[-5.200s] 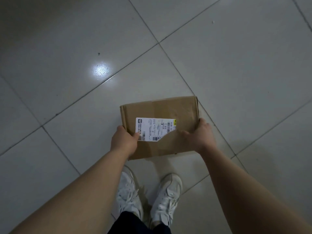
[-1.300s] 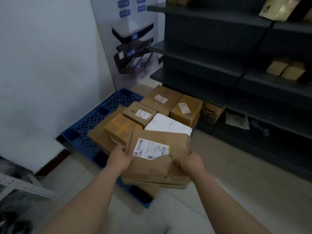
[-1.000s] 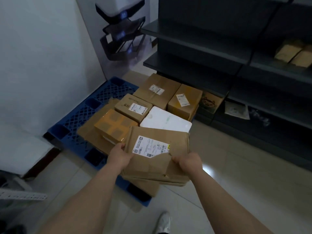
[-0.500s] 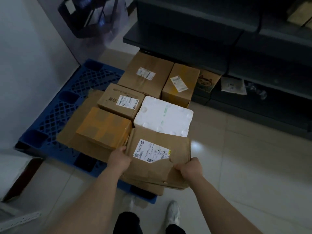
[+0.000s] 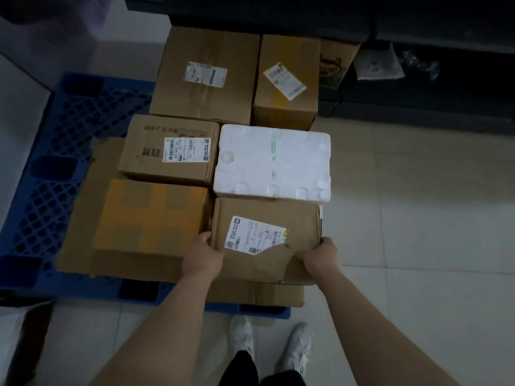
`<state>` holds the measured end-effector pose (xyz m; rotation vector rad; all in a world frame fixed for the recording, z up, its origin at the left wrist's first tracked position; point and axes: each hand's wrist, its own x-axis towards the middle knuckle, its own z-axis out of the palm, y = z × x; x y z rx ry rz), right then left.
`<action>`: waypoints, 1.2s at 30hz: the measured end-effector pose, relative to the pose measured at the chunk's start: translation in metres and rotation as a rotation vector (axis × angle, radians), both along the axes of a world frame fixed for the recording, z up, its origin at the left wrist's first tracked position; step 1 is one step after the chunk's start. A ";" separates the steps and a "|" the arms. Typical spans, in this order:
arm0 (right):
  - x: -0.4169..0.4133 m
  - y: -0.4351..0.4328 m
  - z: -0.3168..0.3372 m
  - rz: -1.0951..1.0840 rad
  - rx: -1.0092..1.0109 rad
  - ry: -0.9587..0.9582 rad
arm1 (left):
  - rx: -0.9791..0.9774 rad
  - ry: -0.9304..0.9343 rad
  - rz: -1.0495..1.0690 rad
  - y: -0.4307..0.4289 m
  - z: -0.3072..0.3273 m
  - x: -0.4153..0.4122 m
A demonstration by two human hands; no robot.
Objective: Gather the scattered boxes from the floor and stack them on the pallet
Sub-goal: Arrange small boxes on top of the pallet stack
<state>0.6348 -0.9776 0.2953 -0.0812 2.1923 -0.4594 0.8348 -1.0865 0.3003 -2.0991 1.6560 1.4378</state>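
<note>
- Looking straight down in dim light at a blue plastic lattice pallet (image 5: 55, 140) on a pale glossy tiled floor (image 5: 418, 218).
- Well along, by the look of it: five parcels already packed edge to edge on the pallet and a sixth arriving. No stray boxes on the visible floor. Beyond the frame, impossible to say.
- At the pallet's near right corner: a flat brown cardboard box with a white printed shipping label (image 5: 301, 224), against the foam box behind and the orange box to its left, over a low brown carton (image 5: 250, 293). Fully settled or not, hard to tell.
- Gripped from both sides: left hand (image 5: 202, 257) curled round the left edge, right hand (image 5: 319, 257) curled round the near right corner.
- Probably left to do: letting go and squaring it up.
- Behind: a white rectangular polystyrene box (image 5: 273, 162), matte and dimpled, with a thin green strip.
- Left: a squarish cardboard box wrapped in broad orange tape (image 5: 150, 215), faintly shiny.
- Further back, all creased corrugated board: a labelled brown carton with dark lettering (image 5: 170, 149), a large brown taped carton (image 5: 206, 73) and a narrow brown carton with a skewed label (image 5: 287, 107).
- Underneath the left boxes: a flattened, ragged-edged brown cardboard sheet (image 5: 83, 218).
- Top edge: dark shelving (image 5: 418, 23).
</note>
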 end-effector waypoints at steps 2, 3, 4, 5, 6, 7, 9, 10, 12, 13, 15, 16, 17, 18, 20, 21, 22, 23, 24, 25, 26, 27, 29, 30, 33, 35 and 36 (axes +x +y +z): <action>-0.003 -0.005 -0.015 0.001 0.007 0.014 | -0.002 0.014 -0.009 -0.003 -0.016 -0.003; -0.005 -0.007 -0.022 0.008 0.008 0.026 | 0.000 0.022 -0.008 -0.003 -0.024 -0.005; -0.007 -0.009 -0.029 0.016 0.009 0.038 | -0.001 0.029 -0.005 -0.004 -0.032 -0.006; -0.009 -0.011 -0.035 0.025 0.009 0.050 | -0.002 0.033 -0.003 -0.005 -0.038 -0.008; -0.010 -0.012 -0.041 0.030 0.007 0.059 | -0.005 0.030 -0.004 -0.006 -0.044 -0.009; -0.011 -0.013 -0.047 0.031 0.004 0.061 | -0.012 0.024 -0.008 -0.007 -0.050 -0.010; -0.009 -0.014 -0.057 0.021 0.002 0.048 | -0.029 0.010 -0.017 -0.009 -0.060 -0.011; -0.008 -0.014 -0.061 0.010 0.002 0.041 | -0.037 0.007 -0.018 -0.010 -0.063 -0.012; -0.006 -0.012 -0.068 -0.010 -0.002 0.041 | -0.052 0.002 -0.024 -0.010 -0.069 -0.012; -0.006 -0.012 -0.071 -0.010 -0.002 0.046 | -0.058 -0.004 -0.027 -0.010 -0.072 -0.011; -0.007 -0.012 -0.075 0.002 0.006 0.052 | -0.068 -0.014 -0.030 -0.011 -0.075 -0.011; -0.008 -0.012 -0.075 0.003 0.007 0.048 | -0.068 -0.013 -0.029 -0.011 -0.076 -0.011; -0.009 -0.012 -0.076 0.002 0.004 0.043 | -0.065 -0.007 -0.026 -0.011 -0.077 -0.011; -0.009 -0.012 -0.076 0.005 0.001 0.039 | -0.064 0.000 -0.023 -0.011 -0.077 -0.012; -0.010 -0.012 -0.077 0.005 -0.009 0.033 | -0.073 0.002 -0.020 -0.011 -0.076 -0.013; -0.011 -0.011 -0.076 0.002 -0.016 0.030 | -0.075 -0.001 -0.016 -0.010 -0.076 -0.013; -0.011 -0.010 -0.076 -0.002 -0.024 0.024 | -0.075 -0.006 -0.013 -0.010 -0.076 -0.013; -0.011 -0.009 -0.076 -0.007 -0.032 0.020 | -0.075 -0.011 -0.014 -0.008 -0.075 -0.013; -0.010 -0.007 -0.076 -0.010 -0.036 0.016 | -0.073 -0.014 -0.017 -0.006 -0.074 -0.012; -0.008 -0.006 -0.075 -0.009 -0.040 0.017 | -0.072 -0.016 -0.020 -0.004 -0.073 -0.012; -0.007 -0.004 -0.074 -0.005 -0.044 0.021 | -0.071 -0.020 -0.021 -0.002 -0.072 -0.012; -0.006 -0.003 -0.073 0.001 -0.048 0.030 | -0.074 -0.025 -0.020 0.000 -0.069 -0.012; -0.003 -0.001 -0.070 0.009 -0.050 0.045 | -0.083 -0.033 -0.018 0.004 -0.065 -0.013; -0.002 0.001 -0.068 0.013 -0.052 0.051 | -0.089 -0.034 -0.020 0.005 -0.062 -0.014; -0.001 0.006 -0.060 0.035 -0.074 0.063 | -0.119 -0.024 -0.021 0.013 -0.052 -0.017; 0.000 0.012 -0.052 0.066 -0.093 0.074 | -0.157 -0.010 -0.001 0.022 -0.043 -0.018; -0.001 0.015 -0.048 0.080 -0.101 0.083 | -0.188 -0.001 0.009 0.027 -0.038 -0.019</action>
